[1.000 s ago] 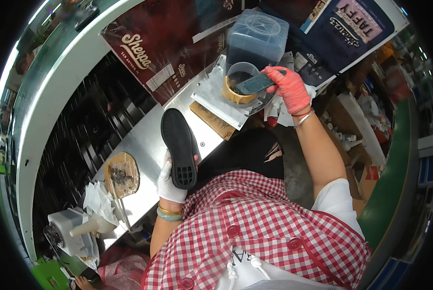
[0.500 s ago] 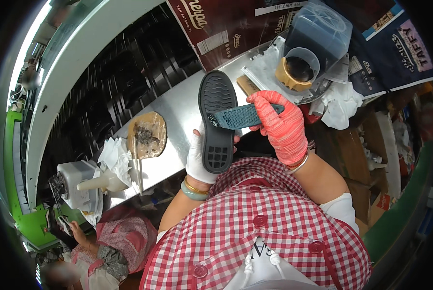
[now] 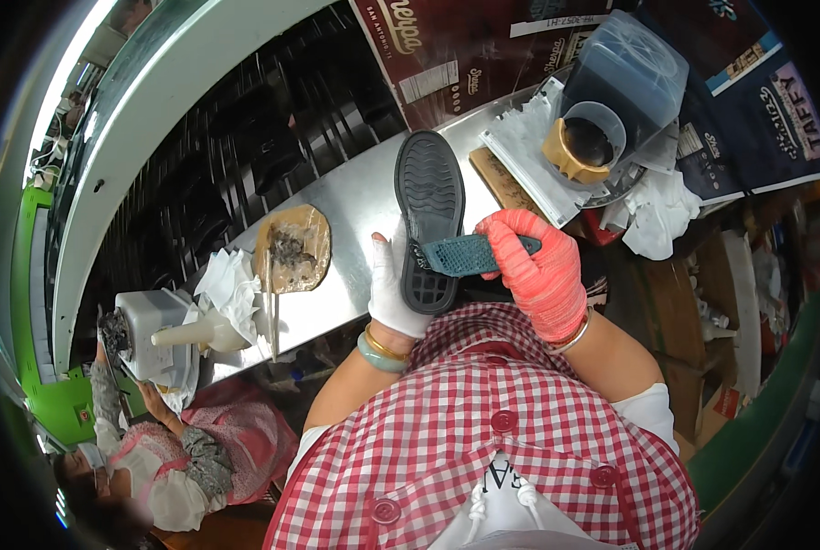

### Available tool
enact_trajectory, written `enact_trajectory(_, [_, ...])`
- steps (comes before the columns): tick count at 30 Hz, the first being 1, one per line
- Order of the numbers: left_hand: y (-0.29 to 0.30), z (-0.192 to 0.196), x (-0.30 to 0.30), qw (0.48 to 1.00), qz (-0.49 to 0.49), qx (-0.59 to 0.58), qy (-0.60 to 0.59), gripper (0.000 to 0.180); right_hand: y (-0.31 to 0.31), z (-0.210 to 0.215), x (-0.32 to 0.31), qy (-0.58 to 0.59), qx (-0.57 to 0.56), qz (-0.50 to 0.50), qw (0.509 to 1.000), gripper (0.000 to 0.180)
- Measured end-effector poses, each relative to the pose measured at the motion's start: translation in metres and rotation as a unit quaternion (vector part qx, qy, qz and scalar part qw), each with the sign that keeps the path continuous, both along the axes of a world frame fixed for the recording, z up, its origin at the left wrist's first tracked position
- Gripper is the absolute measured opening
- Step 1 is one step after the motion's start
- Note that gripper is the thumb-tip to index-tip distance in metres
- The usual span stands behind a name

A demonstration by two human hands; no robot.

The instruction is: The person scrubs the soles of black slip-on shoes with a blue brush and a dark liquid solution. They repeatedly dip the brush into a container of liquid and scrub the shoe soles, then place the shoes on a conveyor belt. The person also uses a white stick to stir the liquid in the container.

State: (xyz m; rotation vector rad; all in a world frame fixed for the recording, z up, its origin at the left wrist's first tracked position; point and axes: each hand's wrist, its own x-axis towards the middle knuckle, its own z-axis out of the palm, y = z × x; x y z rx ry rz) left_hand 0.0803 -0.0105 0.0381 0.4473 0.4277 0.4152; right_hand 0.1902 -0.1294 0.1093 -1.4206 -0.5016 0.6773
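"Although its fingers are partly hidden, what is the white-gloved left hand (image 3: 393, 289) clamped on?"

"A black rubber shoe sole (image 3: 431, 197), tread up, over the near side of the silvery metal table (image 3: 350, 215)."

"And the coral-red-gloved right hand (image 3: 538, 266)?"

"Its fingers pinch a dark teal, flat textured strip (image 3: 465, 256) that crosses the sole's lower tread and hides part of it. How firmly it touches, I can't tell."

"What's around them?"

"Up to the right, a brown oblong block (image 3: 502, 181) and flat white packets (image 3: 529, 147) lie between the sole and a clear plastic cup with a tan wrap (image 3: 570, 158), dark inside. Behind that stands a translucent bluish boxy container (image 3: 634, 73). To the left, crumpled white tissue (image 3: 231, 289) lies between a pale squeeze bottle (image 3: 208, 332) and a rounded brown pad (image 3: 314, 238)."
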Motion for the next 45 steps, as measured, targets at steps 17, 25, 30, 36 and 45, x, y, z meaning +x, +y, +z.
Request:
enact_trajectory(17, [0.004,0.003,0.001,0.995,-0.074,-0.028,-0.06,0.077,-0.014,0.0,-0.005,-0.112,-0.003,0.092,0.989,0.016])
enact_trajectory(25, [0.005,0.007,-0.003,0.987,-0.133,-0.087,-0.008,0.081,-0.013,0.017,0.008,-0.104,-0.054,0.189,0.975,0.018])
enact_trajectory(30, [0.007,0.013,-0.006,0.976,-0.195,-0.096,-0.012,0.084,-0.008,0.027,0.016,-0.211,-0.051,0.271,0.938,0.017])
enact_trajectory(36, [0.011,0.01,-0.008,0.963,-0.264,-0.052,0.024,0.087,0.002,0.038,0.02,-0.141,-0.103,0.331,0.927,0.023])
enact_trajectory(45, [0.023,0.003,-0.011,0.921,-0.38,-0.046,0.072,0.092,0.022,0.048,0.016,-0.051,-0.193,0.365,0.909,0.027])
